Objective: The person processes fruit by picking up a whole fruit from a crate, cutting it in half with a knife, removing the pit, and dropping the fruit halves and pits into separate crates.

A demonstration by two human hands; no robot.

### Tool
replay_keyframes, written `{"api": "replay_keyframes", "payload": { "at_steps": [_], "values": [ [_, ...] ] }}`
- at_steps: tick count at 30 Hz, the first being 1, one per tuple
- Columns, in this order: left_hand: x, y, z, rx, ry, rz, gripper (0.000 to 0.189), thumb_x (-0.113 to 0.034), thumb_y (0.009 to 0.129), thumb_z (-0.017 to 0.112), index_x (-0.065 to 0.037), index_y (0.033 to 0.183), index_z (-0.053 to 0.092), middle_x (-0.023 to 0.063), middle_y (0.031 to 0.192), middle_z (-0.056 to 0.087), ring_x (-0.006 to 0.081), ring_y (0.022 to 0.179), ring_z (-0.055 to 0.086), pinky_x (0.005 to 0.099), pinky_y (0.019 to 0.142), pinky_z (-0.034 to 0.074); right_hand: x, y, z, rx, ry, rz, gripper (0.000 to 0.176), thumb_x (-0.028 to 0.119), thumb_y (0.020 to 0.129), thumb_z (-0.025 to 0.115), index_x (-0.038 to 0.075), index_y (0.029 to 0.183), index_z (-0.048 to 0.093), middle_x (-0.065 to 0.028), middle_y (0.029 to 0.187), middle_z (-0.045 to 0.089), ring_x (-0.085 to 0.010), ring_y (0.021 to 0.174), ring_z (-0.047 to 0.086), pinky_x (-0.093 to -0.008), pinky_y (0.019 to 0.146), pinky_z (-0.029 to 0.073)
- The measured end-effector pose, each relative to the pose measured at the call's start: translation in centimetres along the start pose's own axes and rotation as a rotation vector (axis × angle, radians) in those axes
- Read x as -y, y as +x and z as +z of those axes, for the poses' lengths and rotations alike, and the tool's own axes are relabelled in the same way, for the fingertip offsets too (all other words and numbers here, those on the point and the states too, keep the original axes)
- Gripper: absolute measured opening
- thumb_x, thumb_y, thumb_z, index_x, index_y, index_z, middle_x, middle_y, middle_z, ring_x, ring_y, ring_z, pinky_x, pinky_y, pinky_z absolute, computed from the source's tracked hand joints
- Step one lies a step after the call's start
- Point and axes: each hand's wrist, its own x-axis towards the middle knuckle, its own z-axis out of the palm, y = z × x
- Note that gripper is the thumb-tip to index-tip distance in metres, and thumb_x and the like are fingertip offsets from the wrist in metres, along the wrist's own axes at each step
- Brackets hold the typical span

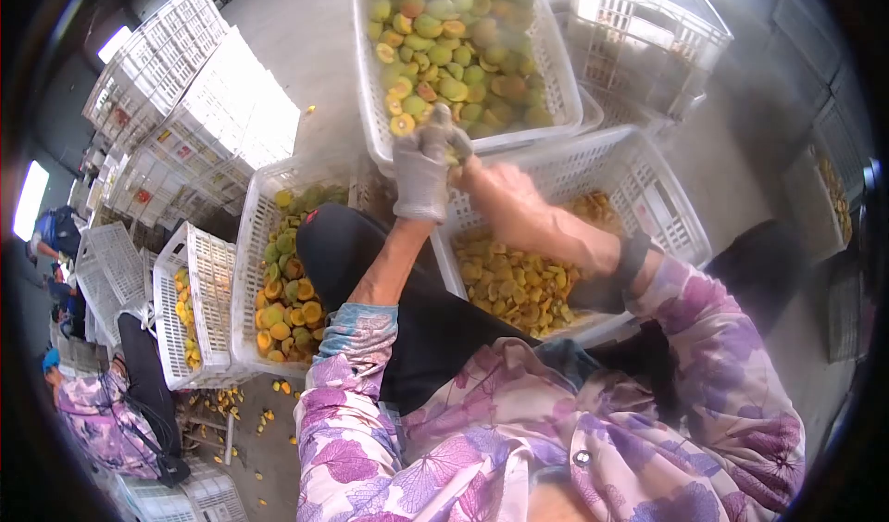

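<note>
My left hand (426, 165), in a grey work glove, is closed around a small greenish fruit (454, 154) that is mostly hidden by the fingers. Bare and blurred, my right hand (507, 201) presses close against it with fingers curled; what they grip cannot be made out. Both hands are over the near edge of a white crate (567, 114) heaped with green, yellow and reddish stone fruit (444, 50). Below my right forearm, another white crate (671, 212) holds many cut yellow-orange fruit pieces (509, 286).
Left of my knee stands a crate (243, 290) of whole and halved fruit. Beside it is a crate (208, 244) with orange pieces. Stacked crates (222, 105) rise at far left, more (648, 22) at upper right. A co-worker (111, 420) sits at lower left. Fruit scraps (269, 415) litter the floor.
</note>
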Motion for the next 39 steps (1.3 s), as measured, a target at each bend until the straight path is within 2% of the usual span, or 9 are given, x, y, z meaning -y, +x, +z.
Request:
{"api": "replay_keyframes", "payload": {
  "at_steps": [5, 8, 11, 15, 20, 31, 35, 36, 39],
  "values": [
    [-0.3, -1.3, 0.4, -0.050, -0.065, -0.531, 0.052, -0.047, 0.093, 0.054, -0.005, 0.063, 0.062, 0.0037, 0.060, 0.060, 0.0106, 0.051, 0.053, 0.0242, 0.049, 0.045, -3.9, 2.7, -3.3, 0.944, 0.445, 0.485, 0.017, 0.019, 0.081, 0.062, 0.003, 0.088, 0.060, -0.0078, 0.087, 0.066, -0.0251, 0.081, 0.063, -0.0361, 0.071, 0.050],
    [3.7, -2.0, 0.4, -0.136, 0.257, -0.033, 0.052, -0.049, 0.091, 0.055, -0.008, 0.060, 0.059, 0.0059, 0.059, 0.059, 0.0158, 0.054, 0.056, 0.0311, 0.053, 0.049, -7.2, -2.9, -4.8, 0.332, 0.430, -0.509, 0.019, 0.021, 0.079, 0.064, 0.004, 0.075, 0.057, -0.0047, 0.066, 0.056, -0.0223, 0.062, 0.055, -0.0390, 0.062, 0.045],
    [-0.5, 0.5, -3.3, -0.078, -0.079, -0.623, 0.045, -0.051, 0.091, 0.054, -0.010, 0.074, 0.056, 0.0043, 0.062, 0.055, 0.0189, 0.056, 0.055, 0.0324, 0.052, 0.047, -10.6, -7.5, -1.6, 0.702, -0.668, -0.872, 0.021, 0.022, 0.084, 0.059, 0.002, 0.079, 0.060, -0.0082, 0.070, 0.058, -0.0249, 0.066, 0.057, -0.0394, 0.064, 0.046],
    [8.2, 3.0, -15.7, -0.058, 1.781, 0.281, 0.056, -0.031, 0.091, 0.056, -0.007, 0.139, 0.038, 0.0175, 0.135, 0.047, 0.0297, 0.123, 0.047, 0.0379, 0.104, 0.038, -7.0, 0.0, -3.8, 0.618, 0.367, -0.268, 0.022, 0.024, 0.086, 0.055, 0.004, 0.078, 0.062, -0.0073, 0.071, 0.057, -0.0226, 0.066, 0.055, -0.0387, 0.062, 0.043],
    [-1.8, 4.2, -13.5, -0.758, 0.742, 0.097, 0.061, -0.048, 0.091, 0.052, 0.004, 0.124, 0.053, 0.0229, 0.127, 0.053, 0.0323, 0.117, 0.052, 0.0405, 0.099, 0.042, -11.3, 13.2, 1.8, 0.181, -0.136, 0.261, 0.027, 0.020, 0.072, 0.068, -0.003, 0.085, 0.064, -0.0203, 0.076, 0.064, -0.0328, 0.076, 0.065, -0.0416, 0.062, 0.050],
    [2.8, 2.3, -7.5, -0.180, -0.618, -0.635, 0.052, -0.047, 0.095, 0.048, -0.003, 0.123, 0.051, 0.0110, 0.118, 0.058, 0.0210, 0.102, 0.059, 0.0389, 0.084, 0.051, -8.2, 14.1, 3.1, 0.017, 0.318, 0.394, 0.032, 0.014, 0.078, 0.066, -0.001, 0.105, 0.058, -0.0199, 0.085, 0.065, -0.0301, 0.078, 0.065, -0.0417, 0.069, 0.050],
    [3.6, 1.8, -5.6, -0.043, -0.774, -0.572, 0.053, -0.047, 0.095, 0.047, -0.002, 0.123, 0.049, 0.0124, 0.115, 0.054, 0.0240, 0.097, 0.057, 0.0393, 0.081, 0.052, -1.9, 11.2, 2.1, -0.008, 1.048, 0.623, 0.037, 0.002, 0.071, 0.074, 0.002, 0.105, 0.059, -0.0127, 0.088, 0.065, -0.0210, 0.078, 0.061, -0.0338, 0.072, 0.048],
    [3.5, 1.7, -5.2, -0.083, -0.822, -0.531, 0.051, -0.045, 0.096, 0.047, -0.002, 0.122, 0.049, 0.0123, 0.114, 0.054, 0.0242, 0.097, 0.057, 0.0387, 0.082, 0.051, -1.2, 10.1, 3.0, -0.206, 0.273, 0.096, 0.032, 0.003, 0.074, 0.071, 0.001, 0.104, 0.058, -0.0127, 0.084, 0.064, -0.0178, 0.073, 0.060, -0.0327, 0.065, 0.048],
    [3.1, 2.1, -4.3, -0.192, -0.962, -0.397, 0.044, -0.040, 0.098, 0.046, -0.002, 0.120, 0.050, 0.0119, 0.108, 0.055, 0.0247, 0.095, 0.056, 0.0370, 0.083, 0.051, 2.1, 7.8, 0.1, -0.335, 0.558, 0.288, 0.028, 0.002, 0.075, 0.069, 0.001, 0.101, 0.058, -0.0149, 0.081, 0.061, -0.0185, 0.069, 0.060, -0.0348, 0.060, 0.048]
  ]
}}
